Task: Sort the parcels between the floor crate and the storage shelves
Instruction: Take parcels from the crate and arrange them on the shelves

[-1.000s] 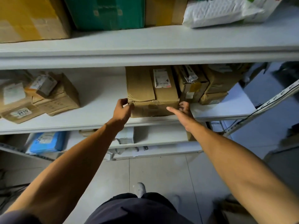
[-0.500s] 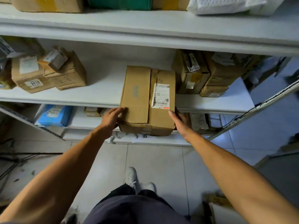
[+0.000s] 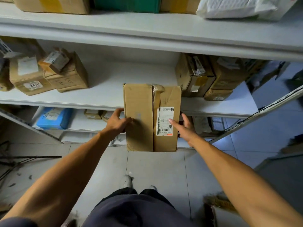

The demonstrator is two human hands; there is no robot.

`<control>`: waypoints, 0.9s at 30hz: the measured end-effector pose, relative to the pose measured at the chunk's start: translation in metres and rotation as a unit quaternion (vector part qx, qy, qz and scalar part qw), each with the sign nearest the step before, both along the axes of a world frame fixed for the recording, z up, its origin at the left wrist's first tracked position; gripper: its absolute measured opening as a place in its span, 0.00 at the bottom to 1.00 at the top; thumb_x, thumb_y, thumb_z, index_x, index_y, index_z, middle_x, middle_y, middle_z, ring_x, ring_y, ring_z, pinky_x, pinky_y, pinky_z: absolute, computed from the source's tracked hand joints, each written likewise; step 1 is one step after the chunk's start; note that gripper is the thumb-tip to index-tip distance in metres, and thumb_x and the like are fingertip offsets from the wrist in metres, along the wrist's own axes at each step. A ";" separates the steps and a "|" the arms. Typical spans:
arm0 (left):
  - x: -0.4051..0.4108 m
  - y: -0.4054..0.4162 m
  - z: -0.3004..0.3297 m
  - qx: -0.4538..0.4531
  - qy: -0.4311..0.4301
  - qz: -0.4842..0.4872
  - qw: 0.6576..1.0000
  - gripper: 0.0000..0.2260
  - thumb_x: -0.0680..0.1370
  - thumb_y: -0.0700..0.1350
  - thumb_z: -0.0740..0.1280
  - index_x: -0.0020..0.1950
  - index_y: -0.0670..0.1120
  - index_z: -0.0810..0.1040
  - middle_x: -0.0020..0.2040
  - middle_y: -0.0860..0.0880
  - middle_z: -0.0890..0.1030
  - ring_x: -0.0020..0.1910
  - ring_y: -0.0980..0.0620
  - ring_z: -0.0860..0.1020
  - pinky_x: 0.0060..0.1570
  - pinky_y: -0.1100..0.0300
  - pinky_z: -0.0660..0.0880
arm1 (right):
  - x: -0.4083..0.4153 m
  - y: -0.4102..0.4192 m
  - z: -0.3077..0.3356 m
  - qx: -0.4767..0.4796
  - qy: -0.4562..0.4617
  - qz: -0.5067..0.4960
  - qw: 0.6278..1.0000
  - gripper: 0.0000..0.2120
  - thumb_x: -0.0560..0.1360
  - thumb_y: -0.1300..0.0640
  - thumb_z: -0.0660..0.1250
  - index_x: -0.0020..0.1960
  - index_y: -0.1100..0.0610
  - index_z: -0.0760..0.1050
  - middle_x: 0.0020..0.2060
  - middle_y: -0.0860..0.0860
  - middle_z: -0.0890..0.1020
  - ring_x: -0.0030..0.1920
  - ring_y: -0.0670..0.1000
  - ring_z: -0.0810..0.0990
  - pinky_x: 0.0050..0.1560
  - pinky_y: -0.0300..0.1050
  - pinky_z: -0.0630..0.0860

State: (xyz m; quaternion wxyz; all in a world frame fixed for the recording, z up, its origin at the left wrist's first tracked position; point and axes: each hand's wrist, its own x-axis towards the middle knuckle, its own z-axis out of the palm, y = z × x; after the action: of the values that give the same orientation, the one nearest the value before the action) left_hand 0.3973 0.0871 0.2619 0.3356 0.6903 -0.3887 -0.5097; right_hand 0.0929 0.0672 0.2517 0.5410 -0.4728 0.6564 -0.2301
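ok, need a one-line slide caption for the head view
Left hand and right hand hold a labelled cardboard parcel in front of the middle shelf.

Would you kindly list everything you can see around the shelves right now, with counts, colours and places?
Held box: one, brown cardboard with a white label, mostly pulled out past the middle shelf edge.
Left boxes: about four, brown, middle shelf left.
Right boxes: at least three, brown, middle shelf right.
Top-shelf parcels: two brown boxes, one green box, one white bag.
Blue parcel: one, lower shelf left.
Shelves: white, three levels visible.
Floor: pale tiles.
Left hand: grips the box's left side.
Right hand: on the box's right side, thumb on the label.
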 end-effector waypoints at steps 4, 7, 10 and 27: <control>0.006 -0.001 -0.008 0.012 0.019 0.008 1.000 0.17 0.78 0.45 0.72 0.64 0.48 0.71 0.56 0.39 0.79 0.52 0.41 0.82 0.48 0.47 0.84 | 0.011 -0.002 -0.004 0.026 -0.062 -0.053 0.996 0.48 0.60 0.22 0.70 0.73 0.42 0.62 0.58 0.42 0.78 0.61 0.52 0.79 0.49 0.53 0.81; 0.012 -0.002 -0.015 0.025 0.073 0.011 0.997 0.13 0.82 0.45 0.66 0.64 0.41 0.76 0.58 0.32 0.80 0.54 0.36 0.82 0.52 0.42 0.83 | 0.015 -0.003 -0.008 0.061 -0.137 -0.098 0.984 0.32 0.65 0.22 0.63 0.61 0.40 0.71 0.57 0.46 0.80 0.54 0.47 0.79 0.41 0.45 0.78; 0.021 0.000 -0.017 0.087 0.146 0.023 0.985 0.22 0.84 0.58 0.56 0.60 0.42 0.78 0.59 0.34 0.81 0.52 0.41 0.82 0.47 0.50 0.81 | 0.011 -0.004 -0.016 0.092 -0.145 -0.108 0.979 0.32 0.62 0.17 0.59 0.50 0.40 0.77 0.42 0.45 0.85 0.50 0.49 0.81 0.44 0.46 0.78; 0.039 0.031 -0.060 0.185 0.126 -0.080 0.971 0.18 0.81 0.50 0.69 0.64 0.38 0.79 0.63 0.33 0.79 0.63 0.35 0.78 0.63 0.44 0.78 | -0.002 0.032 -0.045 0.278 -0.169 -0.102 0.940 0.46 0.62 0.26 0.69 0.73 0.51 0.71 0.63 0.63 0.80 0.62 0.64 0.80 0.61 0.70 0.76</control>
State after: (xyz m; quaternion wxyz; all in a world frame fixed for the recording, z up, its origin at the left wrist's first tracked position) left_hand 0.4362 0.1185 0.2019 0.2066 0.6377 -0.2961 -0.6804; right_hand 0.0907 0.0991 0.2070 0.7277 -0.1878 0.6377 -0.1689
